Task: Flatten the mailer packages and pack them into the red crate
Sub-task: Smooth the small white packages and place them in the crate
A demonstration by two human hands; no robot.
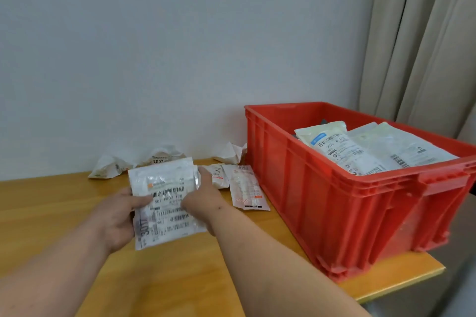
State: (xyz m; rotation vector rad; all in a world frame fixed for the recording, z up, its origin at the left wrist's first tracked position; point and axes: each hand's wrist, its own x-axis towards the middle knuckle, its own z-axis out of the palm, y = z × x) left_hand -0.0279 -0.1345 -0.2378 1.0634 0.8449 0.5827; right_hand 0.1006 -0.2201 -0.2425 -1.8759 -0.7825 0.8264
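A wooden tabletop (64, 213) stands against a plain white wall (154, 46), with a beige curtain (425, 33) hanging at the right. The red crate (347, 213) sits on the right part of the tabletop, close to its near right corner, and already contains several flat mailers (360, 149) with barcode labels facing up. Along the wall, crumpled mailers (123, 165) lie in a loose group at the left, and one more crumpled mailer (231, 153) lies just beside the crate's far left corner. A flat mailer with red print (247, 188) lies on the tabletop between the hands and the crate, and a smaller packet (217, 175) lies beside it, partly hidden behind the right hand. The held mailer (164, 201), white with a shipping label toward the person, is raised over the tabletop left of the crate. The left hand (116, 216) grips its left edge, thumb across the label face, the remaining fingers curled behind. The right hand (203, 201) grips its right edge, thumb on the front and the remaining fingers wrapped round the back. Both forearms extend from the lower edge of the view.
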